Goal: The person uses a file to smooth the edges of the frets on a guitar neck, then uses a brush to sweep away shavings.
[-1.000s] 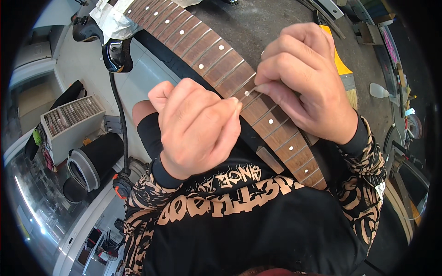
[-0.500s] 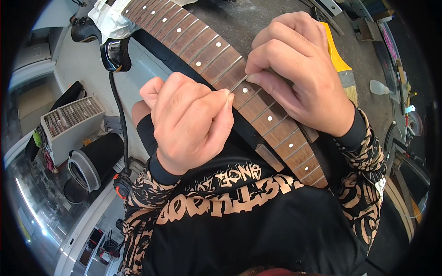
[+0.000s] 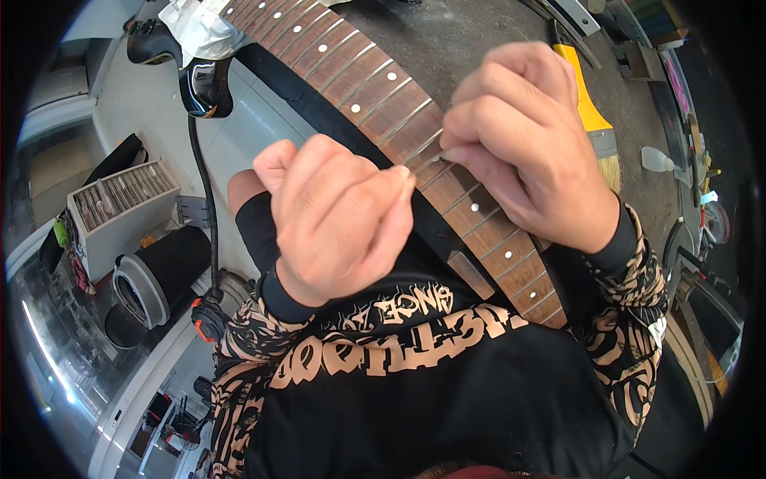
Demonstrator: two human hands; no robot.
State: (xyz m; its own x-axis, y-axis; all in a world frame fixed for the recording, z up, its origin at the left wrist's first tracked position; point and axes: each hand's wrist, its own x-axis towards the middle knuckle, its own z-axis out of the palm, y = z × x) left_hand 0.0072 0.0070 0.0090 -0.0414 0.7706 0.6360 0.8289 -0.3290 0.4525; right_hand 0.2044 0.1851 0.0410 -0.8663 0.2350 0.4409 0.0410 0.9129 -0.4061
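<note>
A guitar neck [image 3: 339,70] with a brown fretboard and white dot inlays runs diagonally from the upper left down to my lap. My left hand [image 3: 339,211] is closed at the neck's left edge, thumb and forefinger pinched together. Over the fretboard, my right hand [image 3: 531,148] is pinched in the same way, its other fingers curled. A thin fret wire [image 3: 429,163] spans the small gap between the two pinches, lying across the board near a dot. Its ends are hidden by my fingertips. Shiny frets show farther up the neck.
On the grey bench at right lie a yellow-handled brush [image 3: 589,96] and a translucent bottle [image 3: 657,160]. White paper [image 3: 199,32] wraps the neck's far end, beside a black lamp-like object [image 3: 206,86] on a cable. A small wooden block [image 3: 471,275] sits beside the neck. A black bin [image 3: 171,271] stands left.
Both hands have shifted slightly right and down along the neck, still pinching the wire. The picture's view has moved a little too.
</note>
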